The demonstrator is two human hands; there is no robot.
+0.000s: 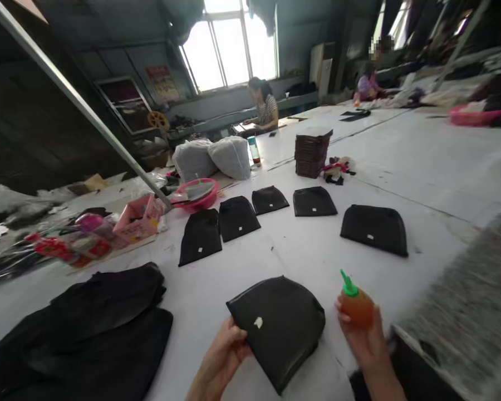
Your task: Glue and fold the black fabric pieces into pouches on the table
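Note:
My left hand (227,351) grips the left edge of a black rounded panel stack (281,328), thumb on top beside a small pale patch. The panel is tilted a little over the white table (200,289). In my right hand (365,334) is a squeeze bottle (357,306) of orange liquid with a green nozzle pointing up and left. It is apart from the panel, to its right. Beyond my hands several similar black panels lie in an arc, among them one at the right (374,228) and one at the left (200,236), each with a small white mark.
Black fabric (87,328) lies at left, grey fabric (463,312) at right. Farther back are a brown stack (312,153), white bundles (229,157), a pink basin (196,195) and a pink box (137,220). A slanted pole (79,100) crosses the left. Two people sit farther off.

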